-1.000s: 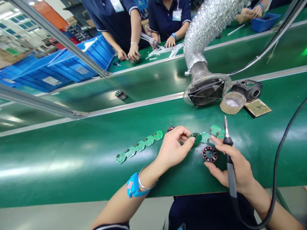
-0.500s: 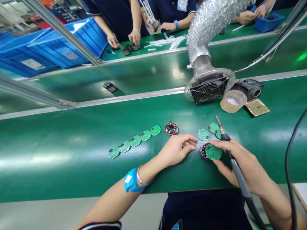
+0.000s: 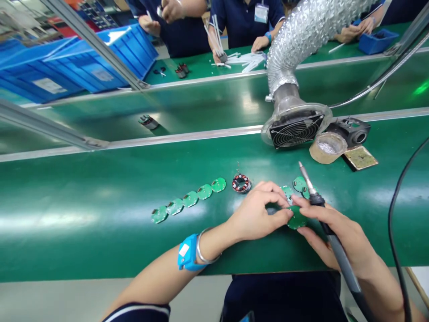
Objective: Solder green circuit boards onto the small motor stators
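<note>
Circuit board (image 3: 297,219) on the right of the table (image 3: 83,250), near side, between both hands.
From the left: row of five green discs (image 3: 190,199); wound ring (image 3: 241,183); left hand (image 3: 263,210), thumb at the board's left edge, pinching or merely touching, cannot tell; right hand (image 3: 355,241) grasping soldering iron (image 3: 339,252), fingertips beside the board's rim. Probably light, stiff, slightly slippery, fragile around small parts; best held by the rim.
</note>
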Demonstrator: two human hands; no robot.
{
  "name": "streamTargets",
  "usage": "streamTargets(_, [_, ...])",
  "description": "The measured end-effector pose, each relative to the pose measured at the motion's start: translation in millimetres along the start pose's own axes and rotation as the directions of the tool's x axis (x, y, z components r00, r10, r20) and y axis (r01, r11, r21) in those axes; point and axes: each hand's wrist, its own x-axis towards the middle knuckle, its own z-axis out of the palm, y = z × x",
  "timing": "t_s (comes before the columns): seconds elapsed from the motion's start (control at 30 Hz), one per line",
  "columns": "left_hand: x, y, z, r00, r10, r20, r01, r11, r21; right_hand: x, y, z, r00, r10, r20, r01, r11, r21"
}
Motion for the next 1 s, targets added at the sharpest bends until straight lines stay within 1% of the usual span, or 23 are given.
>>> streamTargets(0.03, [1.2,1.2,2.6,0.997,-0.05,-0.052,0.048,0.997,-0.056,0.7,-2.1,3.2,0.995,0.015,-0.097,-0.02,0.998,-0.051])
streamTargets(0.07, [1.8,1.8,5.6,0.988,-0.105,-0.11,0.09,0.988,-0.129,1.5,-5.0,7.5,0.976,0.041,-0.213,-0.063,0.993,-0.101])
streamTargets(0.13, [0.8,3.0,11.9,0.957,-0.199,-0.21,0.138,0.952,-0.273,3.7,-12.1,18.5,0.907,0.106,-0.407,-0.18,0.973,-0.147])
streamTargets(0.17, [-0.8,4.4,15.1,0.943,-0.229,-0.241,0.142,0.934,-0.329,5.5,-16.0,24.4,0.875,0.138,-0.464,-0.226,0.964,-0.139])
streamTargets(0.2, [-2.9,6.6,18.2,0.934,-0.249,-0.256,0.142,0.917,-0.373,7.6,-19.6,30.1,0.854,0.164,-0.494,-0.253,0.96,-0.118])
streamTargets(0.23, [-5.1,9.4,21.0,0.93,-0.264,-0.255,0.144,0.901,-0.409,10.1,-22.8,35.1,0.843,0.179,-0.507,-0.26,0.961,-0.093])
streamTargets(0.33, [-10.7,18.2,25.7,0.93,-0.304,-0.206,0.173,0.858,-0.484,16.0,-27.2,41.9,0.83,0.187,-0.525,-0.23,0.973,-0.018])
streamTargets(0.4, [-11.5,19.8,23.1,0.942,-0.294,-0.162,0.19,0.864,-0.467,15.6,-24.9,37.7,0.848,0.172,-0.501,-0.182,0.983,0.03])
streamTargets(0.47, [-10.1,14.8,14.8,0.968,-0.218,-0.126,0.161,0.921,-0.355,10.6,-18.9,27.1,0.891,0.186,-0.415,-0.17,0.983,0.077])
streamTargets(0.5, [-9.2,9.8,9.1,0.978,-0.165,-0.126,0.127,0.956,-0.265,7.0,-14.9,20.5,0.918,0.201,-0.342,-0.183,0.979,0.084])
streamTargets(0.57, [-8.3,-3.4,-2.9,0.99,-0.054,-0.128,0.046,0.997,-0.064,-0.5,-6.8,7.5,0.965,0.22,-0.14,-0.214,0.975,0.056])
streamTargets(0.6, [-8.5,-10.7,-7.7,0.995,-0.004,-0.103,0.006,1.0,0.019,-3.5,-3.3,2.3,0.977,0.213,-0.028,-0.212,0.977,0.034])
streamTargets(0.63, [-9.1,-17.8,-11.0,0.998,0.03,-0.057,-0.026,0.997,0.071,-5.6,-0.4,-1.4,0.978,0.197,0.073,-0.198,0.98,0.014])
streamTargets(0.67, [-10.1,-24.3,-12.4,0.999,0.045,0.01,-0.046,0.995,0.088,-6.8,1.6,-3.7,0.973,0.176,0.151,-0.179,0.984,0.005])
streamTargets(0.7, [-11.3,-30.1,-11.8,0.996,0.042,0.081,-0.048,0.996,0.076,-6.9,3.0,-4.5,0.967,0.157,0.201,-0.161,0.987,0.004])
streamTargets(0.73, [-12.5,-35.0,-9.4,0.99,0.022,0.136,-0.028,0.999,0.04,-6.2,3.6,-4.3,0.963,0.145,0.227,-0.15,0.989,0.005])
streamTargets(0.8, [-14.5,-42.3,-1.1,0.981,-0.059,0.187,0.079,0.992,-0.103,-3.6,3.7,-2.3,0.966,0.131,0.225,-0.136,0.991,0.005])
streamTargets(0.87, [-15.8,-46.6,8.7,0.967,-0.141,0.212,0.198,0.941,-0.276,-1.2,3.2,-0.2,0.971,0.125,0.202,-0.132,0.991,0.02])
streamTargets(0.93, [-17.7,-48.2,17.7,0.958,-0.197,0.208,0.265,0.884,-0.385,-0.3,2.8,1.1,0.974,0.126,0.186,-0.135,0.99,0.041])
streamTargets(1.0, [-21.6,-46.9,25.7,0.963,-0.234,0.132,0.268,0.877,-0.399,-0.9,2.7,2.1,0.975,0.139,0.176,-0.15,0.987,0.054])
